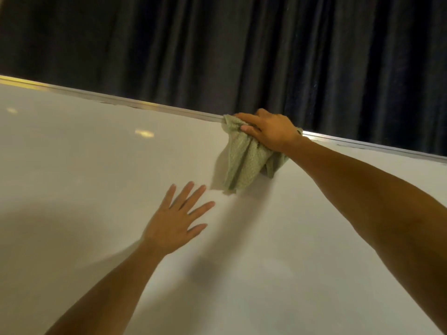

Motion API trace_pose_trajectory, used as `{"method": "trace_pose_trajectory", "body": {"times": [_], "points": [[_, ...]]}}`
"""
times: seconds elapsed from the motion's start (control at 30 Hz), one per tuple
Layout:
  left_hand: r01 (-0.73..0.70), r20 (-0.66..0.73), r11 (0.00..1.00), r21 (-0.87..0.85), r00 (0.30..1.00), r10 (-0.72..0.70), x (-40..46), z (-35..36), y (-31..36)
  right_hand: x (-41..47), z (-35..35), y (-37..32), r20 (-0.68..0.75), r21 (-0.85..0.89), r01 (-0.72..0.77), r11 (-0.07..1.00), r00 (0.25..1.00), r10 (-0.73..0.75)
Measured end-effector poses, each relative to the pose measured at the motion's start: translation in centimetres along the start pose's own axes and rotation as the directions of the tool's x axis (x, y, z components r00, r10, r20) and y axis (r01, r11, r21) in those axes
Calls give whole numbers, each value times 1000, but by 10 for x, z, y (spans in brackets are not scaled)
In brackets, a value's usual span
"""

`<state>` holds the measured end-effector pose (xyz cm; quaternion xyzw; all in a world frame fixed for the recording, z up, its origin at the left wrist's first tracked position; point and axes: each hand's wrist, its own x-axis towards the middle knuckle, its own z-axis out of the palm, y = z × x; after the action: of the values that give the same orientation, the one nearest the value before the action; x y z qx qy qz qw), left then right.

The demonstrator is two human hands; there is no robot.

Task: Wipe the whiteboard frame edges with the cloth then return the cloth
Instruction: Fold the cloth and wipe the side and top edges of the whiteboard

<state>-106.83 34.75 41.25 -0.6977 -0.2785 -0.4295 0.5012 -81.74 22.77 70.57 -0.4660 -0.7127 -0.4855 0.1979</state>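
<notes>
The right hand (268, 131) has its fingers curled tight over a bunched green cloth (244, 160), pressing it against the metal frame (150, 106) along the top edge of the whiteboard (84, 165), with the thumb pinching the fabric from the front and the loose end hanging down over the white surface. The left hand (176, 223) is spread wide with all its fingers apart, palm toward the board below the cloth and holding nothing. A dark curtain (217, 49) hangs behind the frame.
</notes>
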Motion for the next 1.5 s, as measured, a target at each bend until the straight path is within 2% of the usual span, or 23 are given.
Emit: {"method": "trace_pose_trajectory", "body": {"times": [0.2,0.37,0.53,0.63,0.9,1.13,1.37,1.5], "points": [[92,70,991,101,993,-99,-1,2,22,-57,-10,72,4,2,-3,1000,1000,3],[184,60,981,68,980,-188,13,-11,58,-75,-17,88,-76,-8,55,998,996,-55],[272,-17,962,6,962,-272,105,-33,89,-76,-16,86,-131,-15,89,996,987,-90],[343,-4,939,29,939,-343,141,-35,95,-78,-16,91,-143,-31,73,997,987,-77],[329,-50,943,46,944,-327,139,-13,91,-99,-23,116,-104,-31,70,997,992,-73],[336,-48,941,49,941,-334,131,-13,80,-149,-30,176,-151,-74,28,997,988,-39],[354,-16,934,48,935,-353,145,-35,114,-215,-46,252,-152,-80,8,997,988,-20],[471,-8,882,31,882,-471,160,-46,147,-247,-52,294,-172,-86,-8,996,985,-7]]}}
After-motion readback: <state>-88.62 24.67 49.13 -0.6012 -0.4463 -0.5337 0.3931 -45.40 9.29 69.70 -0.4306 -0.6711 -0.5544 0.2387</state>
